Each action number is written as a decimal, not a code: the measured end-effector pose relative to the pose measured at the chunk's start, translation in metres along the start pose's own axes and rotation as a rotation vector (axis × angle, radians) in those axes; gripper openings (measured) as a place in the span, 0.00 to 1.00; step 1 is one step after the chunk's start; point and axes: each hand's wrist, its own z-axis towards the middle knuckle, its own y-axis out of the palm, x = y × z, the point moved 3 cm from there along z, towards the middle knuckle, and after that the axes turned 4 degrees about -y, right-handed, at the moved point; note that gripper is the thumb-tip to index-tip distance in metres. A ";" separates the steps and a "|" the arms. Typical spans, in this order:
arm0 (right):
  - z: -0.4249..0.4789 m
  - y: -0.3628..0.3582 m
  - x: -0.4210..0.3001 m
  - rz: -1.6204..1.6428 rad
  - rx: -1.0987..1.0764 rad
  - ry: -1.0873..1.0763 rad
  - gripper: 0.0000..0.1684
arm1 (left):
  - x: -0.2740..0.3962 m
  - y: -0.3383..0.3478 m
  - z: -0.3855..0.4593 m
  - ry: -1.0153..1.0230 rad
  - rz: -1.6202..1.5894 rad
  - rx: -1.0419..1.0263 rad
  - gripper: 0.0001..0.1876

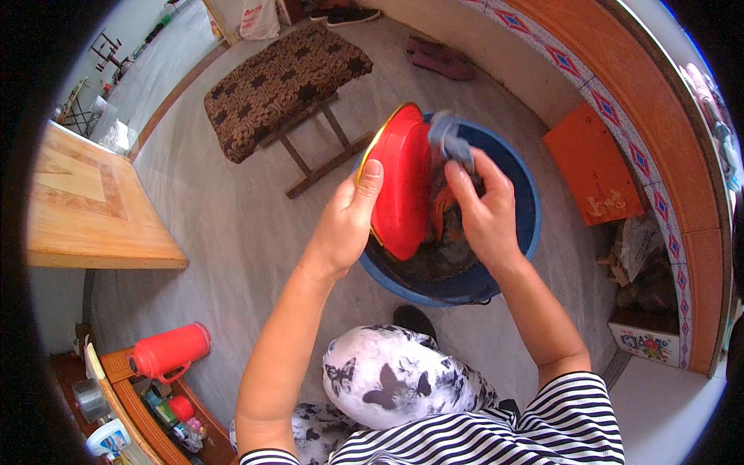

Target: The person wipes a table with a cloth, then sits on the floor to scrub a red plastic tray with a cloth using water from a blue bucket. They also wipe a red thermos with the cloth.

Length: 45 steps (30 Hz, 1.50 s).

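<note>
My left hand [347, 224] grips the rim of a red basin [401, 186] with a yellow edge. The basin is tilted on its side, its underside turned to the right. In my right hand [488, 212] is a bunched blue-grey cloth [450, 142], pinched between thumb and fingers beside the basin's base; part of it is blurred. Below both hands stands a blue tub [526, 192] on the floor. Something dark lies inside it, with an orange item [444, 203] showing; my hands and the basin hide much of the contents.
A stool with a patterned brown cover [290, 87] stands beyond the tub. An orange box [593, 168] leans by the tiled wall at right. At lower left are a red thermos flask [171, 351] and an open drawer [203, 407]. A wooden table [99, 203] juts in at left.
</note>
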 end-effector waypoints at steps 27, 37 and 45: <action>-0.008 -0.018 0.038 -1.400 -0.792 -0.177 0.15 | 0.002 -0.035 0.003 -0.045 -0.183 0.263 0.20; 0.070 -0.014 0.214 -1.362 -0.917 0.055 0.29 | 0.001 -0.056 -0.020 -0.033 -0.321 0.176 0.29; 0.060 0.015 0.223 -1.298 -1.120 0.212 0.28 | -0.015 -0.068 -0.029 -0.042 -0.419 0.026 0.31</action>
